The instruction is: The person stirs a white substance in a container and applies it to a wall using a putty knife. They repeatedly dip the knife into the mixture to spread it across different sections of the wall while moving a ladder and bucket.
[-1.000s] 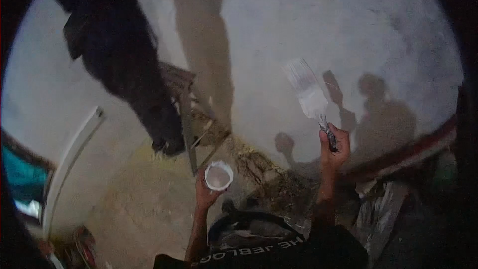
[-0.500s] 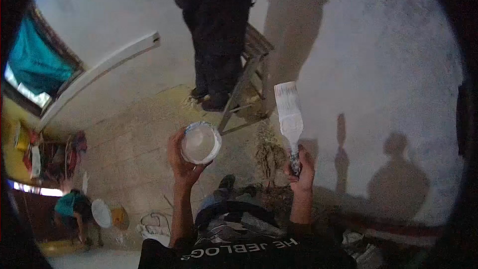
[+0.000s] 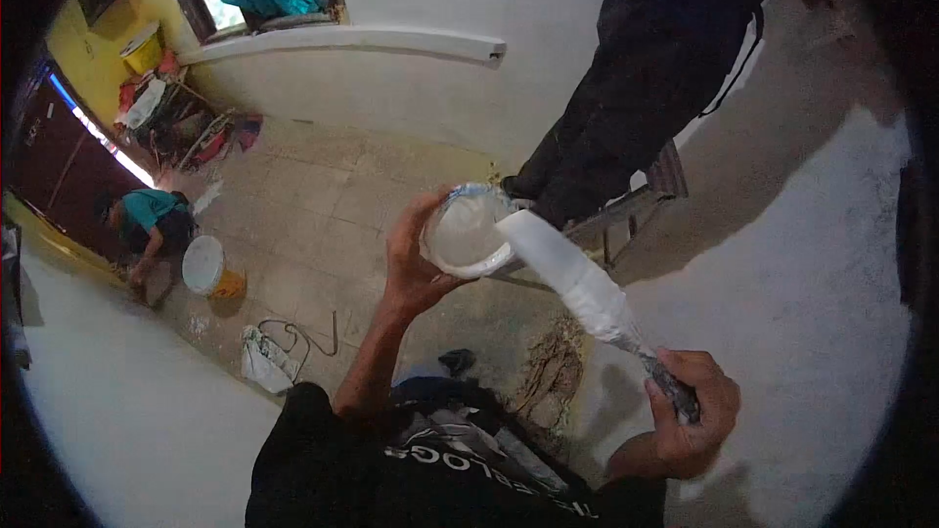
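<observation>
My left hand [image 3: 411, 259] is wrapped round a round tub [image 3: 469, 232] with a pale rim and white, paint-like contents. In my right hand [image 3: 696, 411] is a wide paintbrush [image 3: 575, 282], gripped by its dark, speckled handle. White coats the brush's bristles and ferrule. The bristle tip overlaps the tub's right rim in view; whether it touches the rim cannot be made out. Some of the tub's right side is hidden behind the brush.
A person in dark trousers [image 3: 646, 88] stands on a wooden support [image 3: 636, 205] ahead, against the pale wall [image 3: 782, 264]. Another person in a teal shirt [image 3: 147, 207] crouches at left beside a yellow bucket [image 3: 230, 282] with a white lid-like disc [image 3: 203, 266]. A sack [image 3: 267, 360] lies on the tiled floor.
The paintbrush has gone from upright, beside the wall, to tilted left with its tip at the tub. My view has turned, so the room sits rotated and farther right.
</observation>
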Demonstrator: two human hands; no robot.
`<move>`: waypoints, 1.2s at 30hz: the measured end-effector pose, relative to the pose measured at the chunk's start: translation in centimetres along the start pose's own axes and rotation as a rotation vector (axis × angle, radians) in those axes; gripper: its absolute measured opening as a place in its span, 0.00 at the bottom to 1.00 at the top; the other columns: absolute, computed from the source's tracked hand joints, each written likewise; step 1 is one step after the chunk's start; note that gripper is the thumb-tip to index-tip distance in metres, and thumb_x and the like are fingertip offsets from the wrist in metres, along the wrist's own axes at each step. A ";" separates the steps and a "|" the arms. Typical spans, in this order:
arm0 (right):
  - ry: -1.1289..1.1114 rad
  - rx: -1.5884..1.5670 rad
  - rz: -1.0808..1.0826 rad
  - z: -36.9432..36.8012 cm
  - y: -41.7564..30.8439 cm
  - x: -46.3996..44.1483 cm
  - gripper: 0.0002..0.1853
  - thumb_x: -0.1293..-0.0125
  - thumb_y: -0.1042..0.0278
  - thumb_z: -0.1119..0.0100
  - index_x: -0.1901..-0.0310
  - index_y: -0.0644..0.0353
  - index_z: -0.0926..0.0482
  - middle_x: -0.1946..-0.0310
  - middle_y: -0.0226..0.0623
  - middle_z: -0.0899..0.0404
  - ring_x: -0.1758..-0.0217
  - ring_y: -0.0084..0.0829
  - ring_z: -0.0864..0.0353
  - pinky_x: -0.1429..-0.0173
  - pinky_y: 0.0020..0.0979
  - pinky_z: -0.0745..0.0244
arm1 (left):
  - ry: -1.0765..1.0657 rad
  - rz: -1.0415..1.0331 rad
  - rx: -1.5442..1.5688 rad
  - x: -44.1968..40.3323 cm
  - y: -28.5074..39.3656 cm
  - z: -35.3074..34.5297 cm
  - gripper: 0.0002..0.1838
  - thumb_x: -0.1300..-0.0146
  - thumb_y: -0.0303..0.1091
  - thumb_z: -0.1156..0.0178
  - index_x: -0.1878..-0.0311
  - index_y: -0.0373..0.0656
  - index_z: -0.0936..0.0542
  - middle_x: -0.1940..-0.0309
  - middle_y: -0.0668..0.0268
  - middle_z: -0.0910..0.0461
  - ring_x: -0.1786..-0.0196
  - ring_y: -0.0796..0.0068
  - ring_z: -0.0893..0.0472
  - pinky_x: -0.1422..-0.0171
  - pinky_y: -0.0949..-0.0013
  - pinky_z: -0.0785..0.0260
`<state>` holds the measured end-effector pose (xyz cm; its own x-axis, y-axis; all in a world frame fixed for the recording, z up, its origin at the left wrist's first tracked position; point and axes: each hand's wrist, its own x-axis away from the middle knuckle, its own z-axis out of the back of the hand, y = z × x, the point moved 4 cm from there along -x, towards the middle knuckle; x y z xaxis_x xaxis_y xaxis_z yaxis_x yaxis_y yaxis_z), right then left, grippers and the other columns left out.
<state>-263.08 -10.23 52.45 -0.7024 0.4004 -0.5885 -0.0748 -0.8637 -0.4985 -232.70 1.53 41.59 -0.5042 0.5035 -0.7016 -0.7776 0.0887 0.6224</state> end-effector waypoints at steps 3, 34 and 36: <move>-0.276 0.170 0.056 0.4 -6.8 -6.9 0.13 0.49 0.80 0.36 0.59 0.69 0.21 0.69 0.51 0.18 0.70 0.38 0.15 0.68 0.32 0.21 | 0.026 -0.031 0.016 -3.4 -0.2 2.3 0.48 0.66 0.40 0.17 0.38 0.41 0.30 0.43 0.55 0.24 0.41 0.55 0.23 0.38 0.54 0.29; -0.287 0.814 -0.378 -3.5 -6.3 -5.6 0.16 0.41 0.70 0.41 0.52 0.66 0.25 0.64 0.45 0.21 0.73 0.28 0.17 0.78 0.26 0.23 | -0.124 -0.363 0.400 -7.6 5.8 -10.6 0.38 0.57 0.44 0.22 0.42 0.40 0.25 0.45 0.57 0.21 0.41 0.54 0.24 0.37 0.52 0.35; -0.229 0.693 -0.495 -1.8 -6.1 -3.4 0.15 0.40 0.70 0.43 0.51 0.63 0.24 0.61 0.48 0.22 0.70 0.34 0.15 0.75 0.31 0.21 | -0.138 -0.362 0.462 -7.5 6.8 -12.2 0.38 0.58 0.43 0.21 0.43 0.40 0.24 0.46 0.58 0.22 0.43 0.55 0.24 0.38 0.53 0.35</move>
<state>-258.93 -5.76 56.38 -0.5945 0.7709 -0.2287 -0.7686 -0.6284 -0.1201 -238.74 -12.15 46.85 -0.1604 0.4755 -0.8650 -0.6317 0.6239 0.4601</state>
